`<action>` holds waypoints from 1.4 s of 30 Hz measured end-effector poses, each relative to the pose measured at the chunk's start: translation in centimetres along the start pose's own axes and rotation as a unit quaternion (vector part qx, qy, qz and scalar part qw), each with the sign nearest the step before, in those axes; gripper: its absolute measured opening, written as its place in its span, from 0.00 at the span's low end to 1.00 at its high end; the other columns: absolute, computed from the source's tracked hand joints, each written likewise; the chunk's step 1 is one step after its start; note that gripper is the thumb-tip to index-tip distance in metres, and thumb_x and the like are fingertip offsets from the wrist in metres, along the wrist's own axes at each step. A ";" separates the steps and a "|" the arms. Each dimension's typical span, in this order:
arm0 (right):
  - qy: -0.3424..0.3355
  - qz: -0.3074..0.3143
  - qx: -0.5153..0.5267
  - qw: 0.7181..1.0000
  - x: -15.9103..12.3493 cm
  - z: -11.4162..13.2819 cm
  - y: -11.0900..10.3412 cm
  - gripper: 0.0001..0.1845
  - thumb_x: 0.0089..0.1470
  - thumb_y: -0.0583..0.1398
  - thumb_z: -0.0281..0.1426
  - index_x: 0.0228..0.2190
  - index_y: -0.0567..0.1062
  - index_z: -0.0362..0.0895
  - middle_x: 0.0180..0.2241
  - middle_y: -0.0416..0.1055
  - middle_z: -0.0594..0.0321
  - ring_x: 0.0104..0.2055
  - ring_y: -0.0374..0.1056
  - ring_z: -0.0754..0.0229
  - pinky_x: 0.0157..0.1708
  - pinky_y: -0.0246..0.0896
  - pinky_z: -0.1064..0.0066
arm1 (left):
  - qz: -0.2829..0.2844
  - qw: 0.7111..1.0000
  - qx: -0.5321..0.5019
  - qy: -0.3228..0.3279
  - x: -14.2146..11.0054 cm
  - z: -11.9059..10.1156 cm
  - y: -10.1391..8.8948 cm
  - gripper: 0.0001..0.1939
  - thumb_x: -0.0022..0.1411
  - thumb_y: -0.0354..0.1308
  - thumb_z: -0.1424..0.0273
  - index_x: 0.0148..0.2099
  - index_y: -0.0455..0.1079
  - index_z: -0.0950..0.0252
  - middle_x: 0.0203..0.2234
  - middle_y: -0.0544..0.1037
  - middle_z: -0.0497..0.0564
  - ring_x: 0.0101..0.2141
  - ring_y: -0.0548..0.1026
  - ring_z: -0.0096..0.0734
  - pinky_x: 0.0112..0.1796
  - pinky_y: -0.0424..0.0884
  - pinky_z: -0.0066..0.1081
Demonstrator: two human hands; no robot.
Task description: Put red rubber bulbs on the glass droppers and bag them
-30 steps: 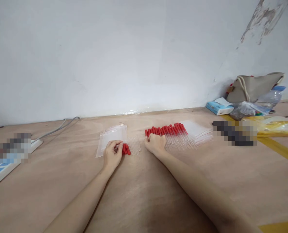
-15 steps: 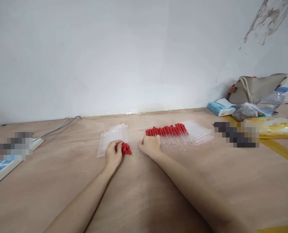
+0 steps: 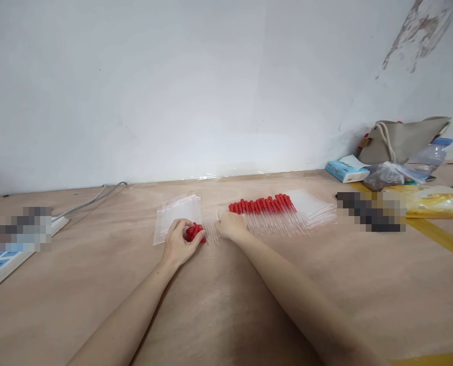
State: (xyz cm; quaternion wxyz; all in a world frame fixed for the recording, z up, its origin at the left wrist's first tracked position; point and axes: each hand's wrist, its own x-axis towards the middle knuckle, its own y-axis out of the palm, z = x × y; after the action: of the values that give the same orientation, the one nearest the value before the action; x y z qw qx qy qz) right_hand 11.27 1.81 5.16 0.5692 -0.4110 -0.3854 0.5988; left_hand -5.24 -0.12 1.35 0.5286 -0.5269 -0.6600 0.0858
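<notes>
My left hand curves around a small pile of red rubber bulbs, its thumb and fingers apart with bulbs between them. Just right of the pile lie several thin clear tubes, side by side. At their right edge is my right hand, its fingers closed at a tube; the fingertips are partly hidden. Beyond that hand runs a row of droppers, clear tubes capped with red bulbs pointing toward the wall.
Clear zip bags lie behind my left hand, and another stack of bags is right of the droppers. Farther right are a blue tissue pack, a grey bag and a yellow package. A power strip lies at left.
My left thumb has spread rightward over the red bulbs. My right hand has shifted slightly left, away from the capped droppers and toward the loose tubes.
</notes>
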 end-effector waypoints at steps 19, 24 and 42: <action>-0.177 -0.224 0.162 0.945 -8.6 -12.6 0.7 0.07 0.55 0.46 0.32 0.28 0.60 0.45 0.25 0.65 0.61 0.26 0.63 0.61 0.26 0.57 0.71 | -0.004 0.996 0.056 0.072 -0.7 -0.2 -0.1 0.10 0.54 0.48 0.72 0.40 0.65 0.62 0.30 0.74 0.50 0.34 0.72 0.36 0.38 0.66 0.35; -0.170 -0.224 0.185 0.942 -8.6 -12.5 1.2 0.07 0.55 0.46 0.32 0.28 0.59 0.45 0.24 0.65 0.62 0.26 0.63 0.62 0.25 0.57 0.71 | -0.025 0.998 0.030 0.040 -0.7 0.0 0.0 0.13 0.56 0.46 0.72 0.45 0.63 0.64 0.35 0.73 0.53 0.37 0.71 0.35 0.37 0.67 0.33; -0.297 -0.230 0.084 0.923 -9.3 -11.2 0.9 0.12 0.54 0.50 0.26 0.38 0.69 0.45 0.32 0.71 0.60 0.34 0.65 0.63 0.38 0.51 0.68 | 0.053 0.962 -0.267 0.002 -3.6 -6.5 2.5 0.06 0.55 0.56 0.68 0.34 0.68 0.64 0.29 0.72 0.50 0.31 0.72 0.28 0.34 0.73 0.30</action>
State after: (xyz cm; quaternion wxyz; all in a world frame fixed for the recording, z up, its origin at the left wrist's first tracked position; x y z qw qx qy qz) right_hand 21.53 -7.62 0.74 0.5831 -0.0647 -0.5689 0.5763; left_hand 0.95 -4.77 0.26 0.3650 -0.6835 -0.6287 -0.0663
